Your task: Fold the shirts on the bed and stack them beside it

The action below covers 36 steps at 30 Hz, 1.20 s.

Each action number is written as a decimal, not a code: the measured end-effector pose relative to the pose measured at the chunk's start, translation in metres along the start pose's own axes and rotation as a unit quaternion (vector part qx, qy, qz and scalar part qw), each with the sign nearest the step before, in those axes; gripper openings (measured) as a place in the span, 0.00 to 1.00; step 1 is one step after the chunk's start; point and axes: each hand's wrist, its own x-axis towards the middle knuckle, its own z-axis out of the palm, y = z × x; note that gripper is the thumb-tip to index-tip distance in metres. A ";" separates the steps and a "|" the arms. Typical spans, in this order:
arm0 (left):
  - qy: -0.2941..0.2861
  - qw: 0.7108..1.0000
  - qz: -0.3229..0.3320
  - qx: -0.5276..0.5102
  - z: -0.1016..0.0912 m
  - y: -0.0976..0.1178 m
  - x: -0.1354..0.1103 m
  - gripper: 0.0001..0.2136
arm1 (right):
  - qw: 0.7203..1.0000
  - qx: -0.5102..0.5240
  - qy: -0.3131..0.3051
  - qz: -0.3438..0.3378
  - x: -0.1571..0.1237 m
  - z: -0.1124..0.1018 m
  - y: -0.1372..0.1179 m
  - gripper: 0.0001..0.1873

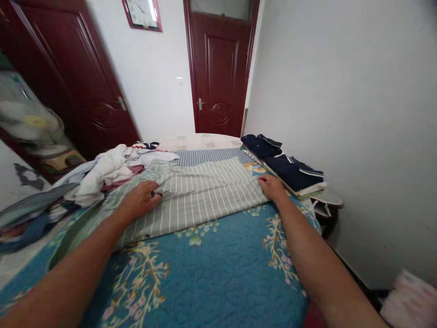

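Observation:
A grey-green garment with white stripes (205,191), likely a shirt, lies spread crosswise on the bed, its plain green part trailing off to the left. My left hand (141,200) is closed on the cloth left of its middle, with a small dark item or ring near the fingers. At the garment's right end, my right hand (271,186) pinches the edge between thumb and fingers. Fingertips of both hands are partly hidden by the hands themselves.
A blue floral quilt (211,273) covers the bed. Heaped loose clothes (99,175) lie at the left. Folded dark navy shirts (293,171) are stacked at the right, near the white wall (358,114). Behind the garment is a blue striped cloth (205,157). Dark red doors (221,68) stand beyond.

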 end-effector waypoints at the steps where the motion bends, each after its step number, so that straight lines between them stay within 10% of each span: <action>1: 0.022 0.999 -0.047 0.015 -0.002 -0.005 0.000 0.13 | 1.000 -0.002 -0.001 0.001 0.001 0.000 -0.001 0.13; 18: -0.041 0.979 -0.116 0.163 -0.008 -0.020 0.011 0.29 | 0.999 -0.048 0.006 0.009 0.003 0.005 -0.020 0.14; 28: -0.127 0.989 -0.075 -0.026 -0.002 -0.082 -0.005 0.37 | 0.988 -0.130 -0.063 0.059 -0.004 0.008 -0.005 0.22; 36: 0.045 0.976 -0.138 -0.165 -0.025 -0.087 -0.011 0.17 | 0.987 -0.158 -0.032 0.006 -0.002 0.015 0.001 0.23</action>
